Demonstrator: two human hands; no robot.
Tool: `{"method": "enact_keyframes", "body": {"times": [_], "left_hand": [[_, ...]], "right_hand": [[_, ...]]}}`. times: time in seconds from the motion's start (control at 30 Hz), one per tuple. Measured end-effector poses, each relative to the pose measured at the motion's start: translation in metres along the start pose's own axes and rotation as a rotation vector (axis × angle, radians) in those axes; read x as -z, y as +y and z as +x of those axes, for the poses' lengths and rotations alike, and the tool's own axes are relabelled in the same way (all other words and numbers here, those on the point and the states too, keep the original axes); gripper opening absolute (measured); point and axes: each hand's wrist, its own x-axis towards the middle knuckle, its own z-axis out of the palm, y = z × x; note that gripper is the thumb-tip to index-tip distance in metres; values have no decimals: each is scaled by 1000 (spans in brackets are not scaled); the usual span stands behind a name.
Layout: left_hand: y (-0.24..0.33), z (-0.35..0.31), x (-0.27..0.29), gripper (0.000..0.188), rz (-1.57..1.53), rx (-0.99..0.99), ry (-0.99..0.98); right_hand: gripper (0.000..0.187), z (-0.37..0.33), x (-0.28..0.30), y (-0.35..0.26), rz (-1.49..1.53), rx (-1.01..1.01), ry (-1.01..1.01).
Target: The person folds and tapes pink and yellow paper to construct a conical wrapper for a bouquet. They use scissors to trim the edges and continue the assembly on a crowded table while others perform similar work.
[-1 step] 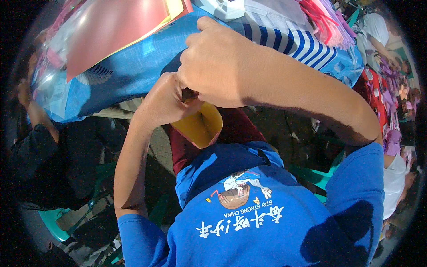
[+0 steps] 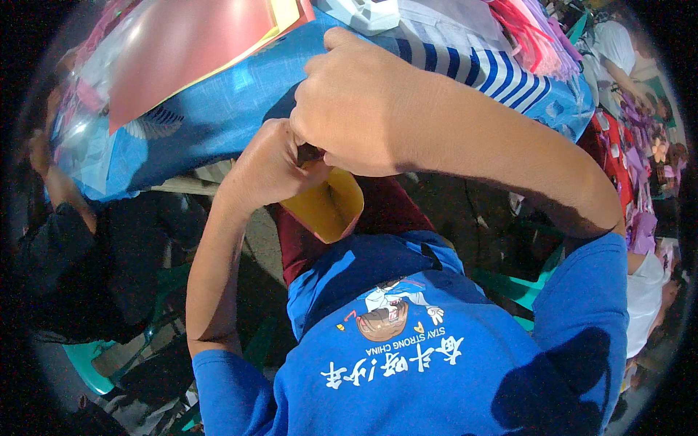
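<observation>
My left hand (image 2: 267,166) and my right hand (image 2: 358,103) meet just below the table edge, over my lap. Both pinch the upper edge of a yellow sheet of paper (image 2: 331,209), which curls into a loose tube shape and hangs down between them. The fingertips of both hands are hidden behind the knuckles. Below the sheet are my dark red trousers (image 2: 396,211) and blue shirt (image 2: 436,341).
A table under a blue cloth (image 2: 218,120) carries red and yellow sheets (image 2: 189,43) in clear plastic, a white object (image 2: 363,11) and pink strips (image 2: 527,36). A person in dark clothes (image 2: 65,254) sits at left. Green chairs (image 2: 527,289) stand around.
</observation>
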Motion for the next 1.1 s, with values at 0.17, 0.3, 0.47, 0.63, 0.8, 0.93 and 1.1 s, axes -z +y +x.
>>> {"method": "enact_keyframes", "body": {"times": [0.17, 0.3, 0.47, 0.63, 0.8, 0.93, 1.1], "left_hand": [[-9, -1, -4, 15, -24, 3, -14], [-4, -3, -3, 17, 37, 53, 17], [5, -4, -4, 20, -23, 232, 20], [12, -2, -4, 16, 4, 136, 24], [6, -5, -7, 10, -72, 151, 17], [8, -3, -10, 12, -36, 165, 31], [13, -5, -8, 13, 136, 147, 10]], "right_hand": [[16, -6, 5, 13, 107, 29, 76], [22, -3, 10, 19, 141, 35, 29], [25, 7, 1, 26, 212, -12, -64], [23, 9, 8, 25, 272, -32, -117], [24, 0, 13, 28, 316, 87, -69], [25, 9, -8, 31, 305, 56, -95], [24, 12, -17, 43, 402, 37, -220]]}}
